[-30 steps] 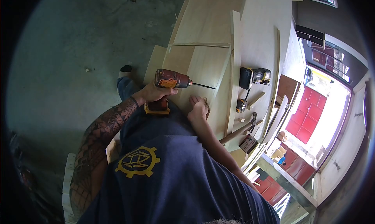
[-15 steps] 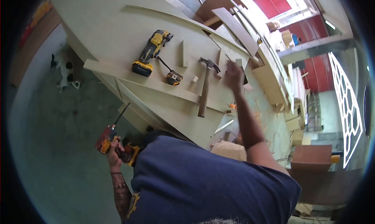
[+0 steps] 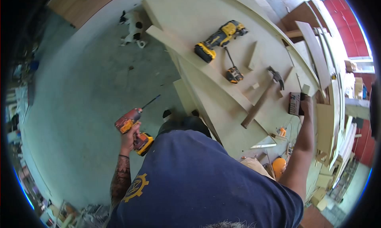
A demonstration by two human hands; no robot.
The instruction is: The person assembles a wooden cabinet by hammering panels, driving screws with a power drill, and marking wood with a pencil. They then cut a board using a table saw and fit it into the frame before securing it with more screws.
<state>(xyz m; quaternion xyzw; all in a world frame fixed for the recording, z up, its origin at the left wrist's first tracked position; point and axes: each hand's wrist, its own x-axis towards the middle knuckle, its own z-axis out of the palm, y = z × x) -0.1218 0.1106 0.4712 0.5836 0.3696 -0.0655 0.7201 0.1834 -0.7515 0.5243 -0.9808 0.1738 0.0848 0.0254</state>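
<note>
My left hand (image 3: 130,138) is wrapped around the handle of a red-and-yellow cordless drill (image 3: 127,121). A long thin bit points up and away from it over the floor. At the right side of the workbench, my right hand (image 3: 306,105) is closed at the edge of a dark case with rows of slots (image 3: 294,103); its fingers are partly hidden. Left of that hand lies a claw hammer (image 3: 260,103) with a wooden handle. A yellow-and-black cordless power tool (image 3: 220,40) and a tape measure (image 3: 234,74) lie farther off on the board.
The pale wooden workbench (image 3: 174,9) carries a long strip (image 3: 206,69) and small wood blocks (image 3: 254,55). Boards (image 3: 313,49) are stacked at the right. A black-and-white animal (image 3: 133,28) is on the floor beyond the drill. An orange round object (image 3: 279,166) sits near my right arm.
The view has swung left, so the bench appears farther right. My right hand has reached the slotted case, which now shows clearly beside it. My left hand still holds the drill.
</note>
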